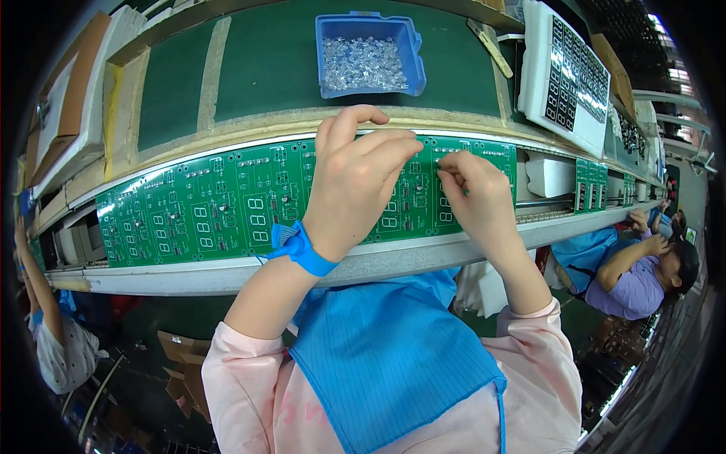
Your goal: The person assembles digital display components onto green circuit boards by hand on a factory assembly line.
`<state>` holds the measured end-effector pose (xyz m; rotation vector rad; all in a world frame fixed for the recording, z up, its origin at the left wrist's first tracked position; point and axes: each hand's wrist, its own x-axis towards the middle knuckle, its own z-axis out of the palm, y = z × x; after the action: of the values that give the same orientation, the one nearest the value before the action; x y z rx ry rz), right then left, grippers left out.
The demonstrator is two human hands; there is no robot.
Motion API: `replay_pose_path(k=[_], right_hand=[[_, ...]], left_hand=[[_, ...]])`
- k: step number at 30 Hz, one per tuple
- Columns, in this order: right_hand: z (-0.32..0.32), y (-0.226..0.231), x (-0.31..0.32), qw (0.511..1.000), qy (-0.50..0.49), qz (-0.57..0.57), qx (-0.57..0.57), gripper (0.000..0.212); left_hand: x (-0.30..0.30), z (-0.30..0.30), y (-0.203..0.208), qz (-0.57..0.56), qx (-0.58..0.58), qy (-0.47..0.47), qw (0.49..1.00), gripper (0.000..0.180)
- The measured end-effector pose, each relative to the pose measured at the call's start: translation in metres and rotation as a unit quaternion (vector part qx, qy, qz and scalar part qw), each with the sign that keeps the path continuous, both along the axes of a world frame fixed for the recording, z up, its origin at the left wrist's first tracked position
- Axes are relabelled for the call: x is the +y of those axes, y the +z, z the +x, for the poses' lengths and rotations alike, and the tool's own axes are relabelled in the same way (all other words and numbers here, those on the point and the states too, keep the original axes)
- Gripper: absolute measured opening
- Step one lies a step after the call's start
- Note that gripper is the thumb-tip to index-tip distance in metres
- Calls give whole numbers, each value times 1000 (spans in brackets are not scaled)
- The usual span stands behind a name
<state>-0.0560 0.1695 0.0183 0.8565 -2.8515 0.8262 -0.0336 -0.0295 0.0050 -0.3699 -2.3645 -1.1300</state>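
A long green circuit board panel point(178, 204) lies in a metal rail in front of me, with white digit outlines and small parts on it. Above its middle is my left hand point(354, 178), a blue wrist strap point(293, 246) around the wrist. Its fingers curl to the right, hiding its palm and whatever is in it. My right hand point(476, 193) is over the panel's right end, thumb and forefinger pinched close to the board. Anything between those fingertips is too small to make out. Beyond the rail, a blue bin point(325, 82) contains many small clear parts point(367, 64).
A white foam tray of black digit displays point(571, 76) stands at the far right. Left of it lies a thin tool point(491, 49). More green boards point(591, 185) sit farther along the rail. A cardboard box point(72, 98) is at left. Other people sit at both sides.
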Motion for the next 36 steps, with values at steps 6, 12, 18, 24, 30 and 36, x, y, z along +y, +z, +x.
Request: replay_pose_path(k=[6, 12, 18, 24, 30, 36], right_hand=[[1, 19, -9, 986, -24, 160, -28, 10], [-45, 50, -28, 995, -21, 100, -1, 7], [-110, 46, -71, 967, 106, 99, 211, 8], [-122, 15, -90, 939, 119, 182, 267, 7], [-115, 17, -93, 946, 97, 154, 270, 7], [-122, 23, -85, 957, 104, 67, 262, 9]], left_hand=[[-2, -2, 6, 149, -55, -22, 987, 14], [-4, -2, 1, 311, -135, -46, 940, 13], [0, -4, 1, 316, -139, -66, 936, 13], [0, -6, -3, 285, -128, -62, 948, 12], [4, -7, -4, 286, -119, -100, 945, 14], [19, -5, 7, 292, -159, -86, 939, 15]])
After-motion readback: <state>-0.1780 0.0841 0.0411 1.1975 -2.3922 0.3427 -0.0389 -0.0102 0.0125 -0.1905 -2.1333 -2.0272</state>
